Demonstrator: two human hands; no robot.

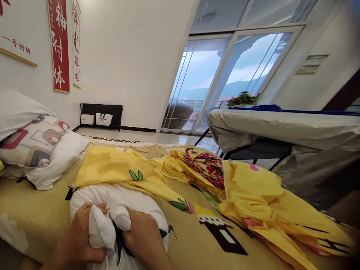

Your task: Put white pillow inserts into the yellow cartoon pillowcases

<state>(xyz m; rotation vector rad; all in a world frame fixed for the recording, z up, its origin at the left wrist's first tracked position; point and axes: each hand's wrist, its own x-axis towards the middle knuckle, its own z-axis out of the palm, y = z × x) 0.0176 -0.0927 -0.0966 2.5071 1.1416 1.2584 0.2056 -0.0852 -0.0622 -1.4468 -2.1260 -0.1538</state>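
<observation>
In front of me on the bed lies a white pillow (pixel 118 195) with dark trim along its edge. My left hand (pixel 81 238) is closed round one bunched corner of it, and the white fabric pokes up out of the fist. Close beside it, my right hand (pixel 144 232) grips another bunched end the same way. A dark strip shows between the two fists. Just beyond the pillow, touching its far side, lies a yellow pillowcase (pixel 112 165) with a green leaf print.
Further right lies crumpled yellow bedding (pixel 253 187) with a red plaid piece (pixel 205 168) in it. At left are a patterned pillow (pixel 39 140) and white pillows (pixel 17 108). Beyond the bed stand a covered table (pixel 295 125), a black chair (pixel 258 148) and glass sliding doors (pixel 213 75).
</observation>
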